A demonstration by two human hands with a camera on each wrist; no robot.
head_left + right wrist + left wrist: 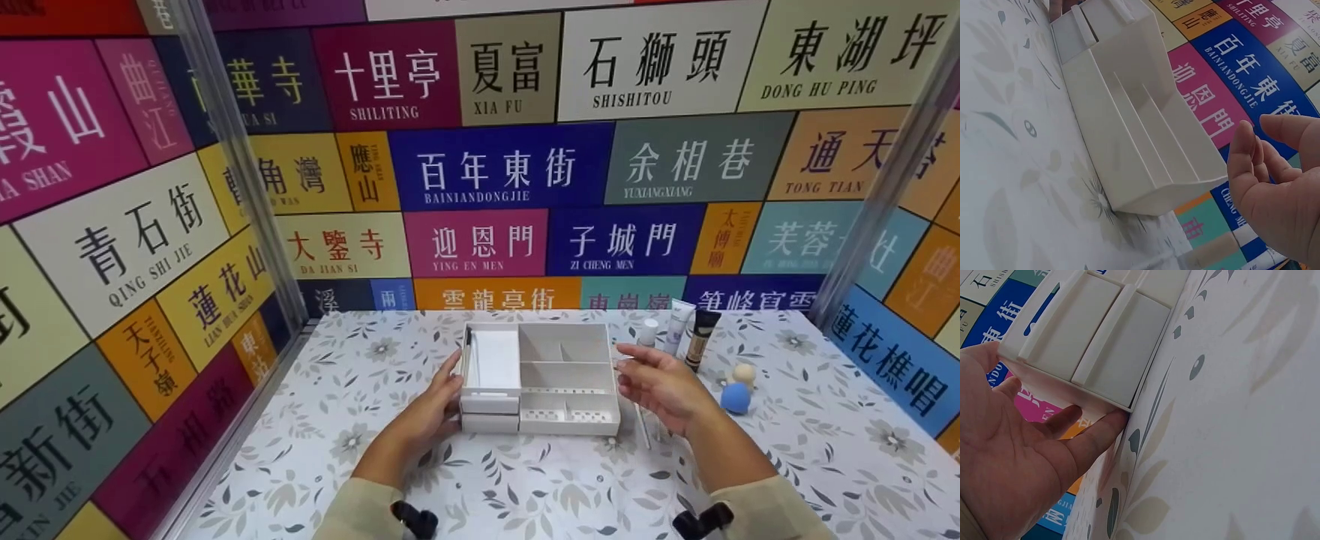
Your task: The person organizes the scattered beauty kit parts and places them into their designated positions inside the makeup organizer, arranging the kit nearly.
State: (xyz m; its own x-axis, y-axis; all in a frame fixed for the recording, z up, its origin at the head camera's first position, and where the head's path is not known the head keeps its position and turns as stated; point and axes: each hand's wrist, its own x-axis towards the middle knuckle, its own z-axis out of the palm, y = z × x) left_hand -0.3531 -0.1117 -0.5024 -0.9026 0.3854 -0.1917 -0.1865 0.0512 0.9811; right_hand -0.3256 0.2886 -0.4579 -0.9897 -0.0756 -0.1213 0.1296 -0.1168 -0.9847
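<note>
A white desktop organizer (564,379) stands on the patterned tabletop, with divided open compartments on its right and two stacked drawers (1123,340) on its left. A slim dark-tipped stick (469,341) lies along the left edge of its top tray. My left hand (437,397) rests its fingers against the organizer's left side; in the left wrist view those fingers (1098,433) touch the side wall low down. Beside the right end hovers my right hand (664,386), its fingers loosely bent and holding nothing. The right wrist view shows a small gap between this hand (1280,185) and the organizer.
Right of the organizer stand a white-capped bottle (650,331), a pale tube (679,322) and a black-capped beige tube (701,341). A beige sponge (743,373) and a blue sponge (736,397) sit farther right. Thin sticks (643,429) lie beneath my right hand. Sign-covered walls surround the table.
</note>
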